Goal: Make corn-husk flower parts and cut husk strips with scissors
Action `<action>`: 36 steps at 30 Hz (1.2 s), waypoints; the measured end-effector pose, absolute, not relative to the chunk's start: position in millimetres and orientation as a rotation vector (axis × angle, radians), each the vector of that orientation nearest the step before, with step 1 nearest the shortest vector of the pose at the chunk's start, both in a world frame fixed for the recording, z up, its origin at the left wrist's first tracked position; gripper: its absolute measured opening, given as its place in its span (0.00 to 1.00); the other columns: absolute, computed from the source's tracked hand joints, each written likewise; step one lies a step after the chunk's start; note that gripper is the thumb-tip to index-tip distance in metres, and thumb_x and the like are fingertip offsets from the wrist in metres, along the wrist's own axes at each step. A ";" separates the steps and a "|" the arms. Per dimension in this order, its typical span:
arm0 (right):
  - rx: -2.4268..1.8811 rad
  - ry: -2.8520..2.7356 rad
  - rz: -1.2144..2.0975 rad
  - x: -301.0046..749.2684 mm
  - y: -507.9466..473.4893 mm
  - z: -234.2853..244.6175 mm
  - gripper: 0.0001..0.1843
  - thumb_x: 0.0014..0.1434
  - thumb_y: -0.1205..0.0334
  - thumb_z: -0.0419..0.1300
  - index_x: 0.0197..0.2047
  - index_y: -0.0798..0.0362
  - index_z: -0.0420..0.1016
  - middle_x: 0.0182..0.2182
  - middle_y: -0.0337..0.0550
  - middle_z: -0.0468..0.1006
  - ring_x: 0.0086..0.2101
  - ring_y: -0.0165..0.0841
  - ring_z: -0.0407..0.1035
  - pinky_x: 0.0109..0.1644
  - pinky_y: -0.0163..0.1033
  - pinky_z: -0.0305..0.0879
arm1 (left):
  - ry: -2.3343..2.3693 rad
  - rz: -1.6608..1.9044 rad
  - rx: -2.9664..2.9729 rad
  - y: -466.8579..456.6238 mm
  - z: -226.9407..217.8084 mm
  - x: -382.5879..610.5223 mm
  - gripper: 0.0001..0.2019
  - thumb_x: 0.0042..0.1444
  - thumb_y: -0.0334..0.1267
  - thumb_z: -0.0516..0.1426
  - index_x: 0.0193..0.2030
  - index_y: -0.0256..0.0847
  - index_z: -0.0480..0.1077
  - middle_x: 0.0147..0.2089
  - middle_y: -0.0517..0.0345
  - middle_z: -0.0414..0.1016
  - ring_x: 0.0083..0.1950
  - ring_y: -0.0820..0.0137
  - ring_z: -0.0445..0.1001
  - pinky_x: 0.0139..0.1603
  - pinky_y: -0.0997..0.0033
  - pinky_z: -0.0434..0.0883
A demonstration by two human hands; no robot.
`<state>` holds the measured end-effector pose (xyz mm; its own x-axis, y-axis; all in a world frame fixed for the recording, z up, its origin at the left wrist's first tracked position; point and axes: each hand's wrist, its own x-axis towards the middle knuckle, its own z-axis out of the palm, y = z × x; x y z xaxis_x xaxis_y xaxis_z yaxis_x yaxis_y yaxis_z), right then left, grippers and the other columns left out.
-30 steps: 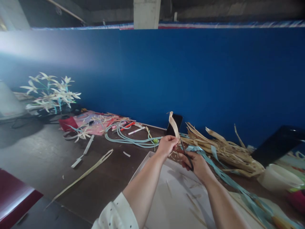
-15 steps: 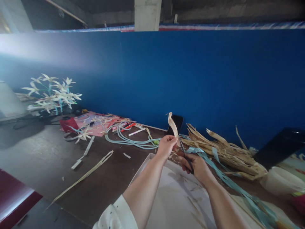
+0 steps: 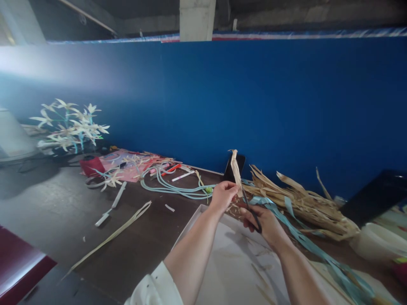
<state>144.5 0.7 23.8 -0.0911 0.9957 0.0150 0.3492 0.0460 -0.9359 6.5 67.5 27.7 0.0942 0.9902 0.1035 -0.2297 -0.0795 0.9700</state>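
Observation:
Pinched in my left hand (image 3: 224, 197) is a strip of dried corn husk (image 3: 235, 168), which stands upright above the fingers. My right hand (image 3: 263, 222) grips a pair of scissors with dark handles (image 3: 256, 221). The scissor blades point up and lie beside the husk strip, close to my left fingertips. Whether they touch the husk I cannot tell. Beneath both hands is a shallow white box (image 3: 222, 258) with a few thin scraps on its bottom. Small pale clippings (image 3: 233, 208) lie near its far edge.
A pile of dried husks (image 3: 302, 205) and blue-green ribbons (image 3: 307, 243) lie right, near a white tub (image 3: 378, 241). A coil of pale blue cord (image 3: 168, 188) lies left of my hands. White husk flowers (image 3: 71, 127) stand far left. A phone (image 3: 229, 173) leans against the blue wall (image 3: 270, 101).
The husk strip has turned more upright and shifted slightly right. My right hand and the scissors have moved slightly right and down.

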 end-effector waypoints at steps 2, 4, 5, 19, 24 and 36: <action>-1.414 -1.550 1.046 144.1 0.0 25.4 0.27 0.49 0.44 0.62 0.45 0.56 0.77 0.17 0.37 0.71 0.18 0.27 0.59 0.22 0.33 0.55 | 0.929 1.283 1.178 65.0 30.0 6.5 0.08 0.47 0.39 0.60 0.28 0.36 0.70 0.18 0.64 0.65 0.19 0.79 0.61 0.20 0.79 0.58; -1.431 -1.543 1.029 143.1 -1.4 28.5 0.26 0.49 0.44 0.62 0.44 0.56 0.77 0.17 0.37 0.71 0.18 0.27 0.59 0.22 0.33 0.55 | 0.930 1.271 1.191 63.2 31.4 6.9 0.08 0.47 0.39 0.60 0.28 0.36 0.70 0.19 0.63 0.65 0.19 0.79 0.61 0.20 0.79 0.58; -1.439 -1.539 1.019 142.3 -2.2 30.3 0.26 0.48 0.44 0.62 0.43 0.55 0.77 0.17 0.37 0.71 0.18 0.27 0.59 0.22 0.33 0.55 | 0.926 1.266 1.192 62.8 31.4 7.2 0.08 0.47 0.39 0.60 0.28 0.36 0.70 0.19 0.63 0.66 0.19 0.79 0.62 0.21 0.79 0.59; -1.376 -1.522 1.027 138.8 -3.1 32.1 0.26 0.48 0.45 0.63 0.42 0.58 0.78 0.15 0.37 0.69 0.16 0.26 0.57 0.20 0.33 0.52 | 0.906 1.241 1.165 64.2 27.9 8.7 0.08 0.48 0.39 0.60 0.29 0.35 0.70 0.20 0.63 0.66 0.20 0.79 0.63 0.21 0.80 0.61; -1.417 -1.497 1.031 142.7 0.4 25.7 0.27 0.48 0.47 0.63 0.45 0.59 0.76 0.16 0.36 0.69 0.17 0.27 0.57 0.22 0.34 0.52 | 0.917 1.234 1.187 65.0 26.4 9.1 0.08 0.48 0.39 0.59 0.30 0.35 0.70 0.20 0.63 0.66 0.20 0.79 0.63 0.22 0.79 0.61; -1.447 -1.484 1.020 143.9 -2.1 29.6 0.27 0.50 0.45 0.61 0.45 0.57 0.76 0.18 0.38 0.71 0.19 0.28 0.60 0.24 0.34 0.55 | 0.962 1.129 1.362 60.1 36.4 -0.3 0.10 0.49 0.39 0.58 0.34 0.35 0.73 0.21 0.63 0.66 0.21 0.78 0.62 0.23 0.78 0.60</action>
<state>143.9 -2.1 29.6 -0.0171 0.9998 0.0116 0.3477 0.0168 -0.9375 -0.3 60.1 36.4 0.2250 0.9681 0.1099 -0.0454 -0.1023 0.9937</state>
